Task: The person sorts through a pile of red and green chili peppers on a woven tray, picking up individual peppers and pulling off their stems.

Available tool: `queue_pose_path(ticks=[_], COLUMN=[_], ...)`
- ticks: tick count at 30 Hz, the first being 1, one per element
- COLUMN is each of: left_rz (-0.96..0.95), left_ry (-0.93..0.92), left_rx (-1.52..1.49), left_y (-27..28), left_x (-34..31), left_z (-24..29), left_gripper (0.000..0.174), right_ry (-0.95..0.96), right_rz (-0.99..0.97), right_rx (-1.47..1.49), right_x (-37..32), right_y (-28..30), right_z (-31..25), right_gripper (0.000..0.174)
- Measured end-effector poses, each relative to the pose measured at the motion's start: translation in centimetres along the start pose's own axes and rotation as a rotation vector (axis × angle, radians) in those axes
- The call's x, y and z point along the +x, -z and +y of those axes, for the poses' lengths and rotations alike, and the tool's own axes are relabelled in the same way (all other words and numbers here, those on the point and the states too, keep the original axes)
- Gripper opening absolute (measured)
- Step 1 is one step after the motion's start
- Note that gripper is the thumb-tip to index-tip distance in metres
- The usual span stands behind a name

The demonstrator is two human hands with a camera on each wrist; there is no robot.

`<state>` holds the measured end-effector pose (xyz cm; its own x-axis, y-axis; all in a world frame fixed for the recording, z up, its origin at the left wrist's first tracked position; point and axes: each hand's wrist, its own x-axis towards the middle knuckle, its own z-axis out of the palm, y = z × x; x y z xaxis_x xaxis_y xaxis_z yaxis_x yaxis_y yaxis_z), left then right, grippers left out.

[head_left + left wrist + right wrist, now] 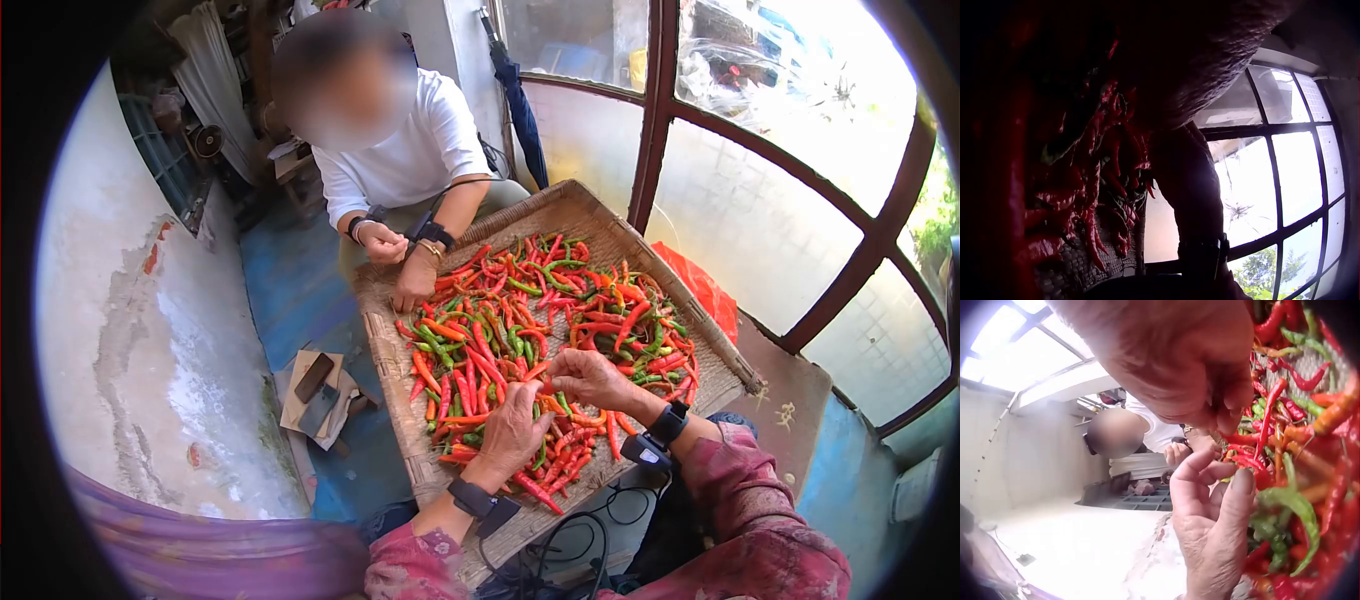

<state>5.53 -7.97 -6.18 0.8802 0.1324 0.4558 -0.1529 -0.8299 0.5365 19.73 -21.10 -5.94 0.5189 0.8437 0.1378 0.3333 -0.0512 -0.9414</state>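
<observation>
peppers (484, 362) in a tray (393, 400), person (425, 130) behind it, windows (755, 185) to its right, wall (130, 330) left

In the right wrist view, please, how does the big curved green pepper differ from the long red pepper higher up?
Colour: the green pepper is light green, while the red pepper is bright red. Shape: the green pepper bends in a wide arc; the red pepper is nearly straight. Both lie among the other peppers on the woven tray.

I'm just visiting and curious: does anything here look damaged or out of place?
Yes: the white plastered wall at the head view's left looks damaged; its surface has flaked away in ragged patches, showing grey and reddish material beneath.
</observation>
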Motion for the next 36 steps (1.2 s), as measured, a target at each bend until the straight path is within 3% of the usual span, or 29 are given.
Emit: queue_pose_path(ticks=[2,3,5,7,9,11,15,16,17,18,19,20,21,22,24,25,26,29,33,35,36], left_rz=[0.118,0.116,-0.099,-0.089,-0.106,-0.139,-0.135,-0.065,-0.034,-0.062,-0.048,-0.028,-0.009,-0.054,-0.048,-0.041,-0.037,-0.058,-0.062,-0.077,-0.078], left_ry=[-0.007,-0.006,0.032,0.043,0.06,0.079,0.125,0.083,0.095,0.142,0.127,0.125,0.122,0.166,0.178,0.175,0.159,0.182,0.203,0.192,0.18], left_rx=[-0.042,-0.043,0.069,0.072,0.12,0.108,0.095,0.085,0.091,0.056,0.054,0.03,0.02,-0.02,-0.036,-0.042,-0.037,-0.039,-0.053,-0.033,-0.039], left_y=[0.1,-0.1,-0.5,-0.6,-0.4,-0.1,-0.1,-0.5,-0.8,-0.7,-0.7,-0.7,-0.6,-0.7,0.3,0.3,0.1,0.2,0.5,0.4,0.3], left_x=[0.2,0.0,-0.5,-0.5,-0.3,-0.2,-0.1,-0.1,-0.4,-0.3,-0.2,-0.2,0.0,-0.9,0.2,0.4,0.3,0.5,0.2,0.3,0.3], left_z=[0.5,0.1,-1.2,-1.1,-1.2,-0.9,-0.6,-1.2,-1.7,-1.9,-2.3,-2.6,-2.6,-2.1,-1.6,-1.6,-1.8,-1.5,-1.7,-1.6,-1.7], left_gripper=[0.035,0.035,0.03,0.024,0.023,0.023,0.027,0.032,0.031,0.03,0.029,0.028,0.023,0.022,0.019,0.019,0.019,0.019,0.019,0.019,0.018], right_ry=[-0.19,-0.192,-0.129,-0.072,0.151,0.112,0.23,0.347,0.426,0.379,0.378,0.119,0.172,0.273,0.255,0.063,0.09,-0.053,-0.118,-0.151,-0.149], right_rz=[-0.166,-0.166,-0.211,-0.16,-0.147,-0.129,0.005,0.118,0.195,0.23,0.333,0.463,0.668,0.667,0.409,0.136,-0.014,-0.254,-0.256,-0.127,-0.055], right_rx=[0.316,0.318,0.345,0.195,-0.234,-0.25,-0.418,-0.563,-0.473,-0.55,-0.87,-0.971,-1.192,-1.083,-0.893,-0.866,-0.884,-0.982,-0.871,-0.764,-0.776], right_x=[-0.3,-0.5,-0.7,-0.8,-1.0,-1.4,-1.0,-0.8,-0.2,0.1,0.7,0.5,0.6,0.1,0.0,-0.2,-0.6,-2.1,-2.1,-2.2,-2.3], right_y=[-0.3,-0.3,-0.5,-0.7,-0.4,-0.4,0.6,1.5,2.7,4.0,5.4,6.2,6.4,6.2,4.2,2.6,0.9,-2.3,-3.6,-4.3,-4.8], right_z=[-0.5,-1.0,-1.7,-1.4,-1.7,-2.6,-2.3,-2.0,-1.4,-2.2,0.0,-1.5,-1.2,-1.2,0.2,0.3,2.6,2.6,2.9,3.8,3.8], right_gripper=[0.018,0.018,0.019,0.022,0.023,0.02,0.011,0.009,0.009,0.005,0.007,0.01,0.009,0.016,0.025,0.031,0.043,0.076,0.075,0.066,0.05])
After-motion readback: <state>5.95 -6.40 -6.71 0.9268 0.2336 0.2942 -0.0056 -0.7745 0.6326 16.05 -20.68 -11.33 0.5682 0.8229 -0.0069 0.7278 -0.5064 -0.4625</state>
